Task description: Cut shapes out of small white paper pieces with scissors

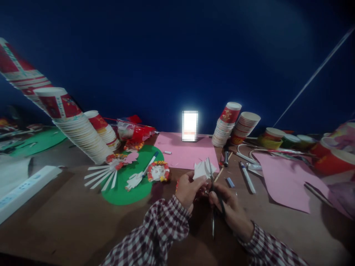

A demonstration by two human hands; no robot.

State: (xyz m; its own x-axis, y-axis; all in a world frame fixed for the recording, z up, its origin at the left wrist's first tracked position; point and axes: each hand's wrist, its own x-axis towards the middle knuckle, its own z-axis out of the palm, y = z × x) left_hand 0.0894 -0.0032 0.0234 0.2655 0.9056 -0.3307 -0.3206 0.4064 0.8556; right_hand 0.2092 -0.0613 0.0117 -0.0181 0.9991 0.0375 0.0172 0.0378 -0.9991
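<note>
Between thumb and fingers, my left hand (188, 190) grips a white paper piece (201, 170) with a jagged, cut outline. My right hand (231, 208) is closed round dark-handled scissors (221, 201), whose blades point up against the right side of the paper. Part of the scissors hangs below my fingers. Left of my hands, a green sheet (122, 195) carries a blue-capped marker (151, 162), a white paper cutout (135, 181) and a red-rimmed cup piece (158, 172). A cut cup with white strips (101, 177) fans out at its left edge.
Stacks of paper cups (80, 133) lean at the left, with more cup stacks (226, 125) at the back. A pink sheet (177, 155) lies under a bright blurred screen (190, 125). At the right are a white marker (247, 178) and another pink sheet (285, 184); a power strip (26, 192) lies left.
</note>
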